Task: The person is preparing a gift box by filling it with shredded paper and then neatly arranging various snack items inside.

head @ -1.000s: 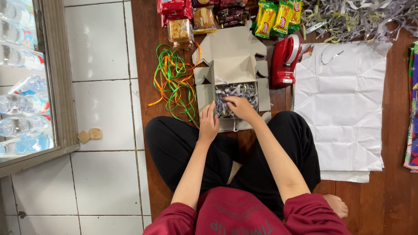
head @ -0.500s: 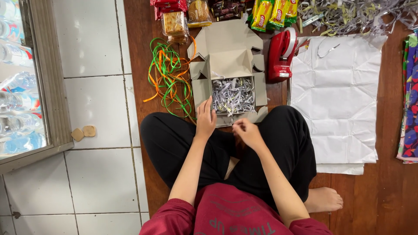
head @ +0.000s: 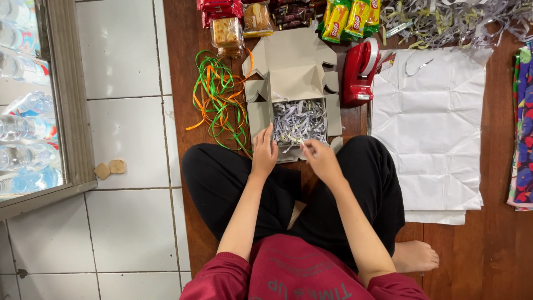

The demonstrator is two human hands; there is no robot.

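- While the box (head: 294, 83) sits open on the floor by the knees, the left hand (head: 264, 151) rests open on its edge.
- Right hand (head: 321, 158) pinches a paper strip (head: 293, 140) beside the shredded paper (head: 300, 119).

White tiled floor (head: 127, 66) beside brown wooden boards (head: 488, 250).
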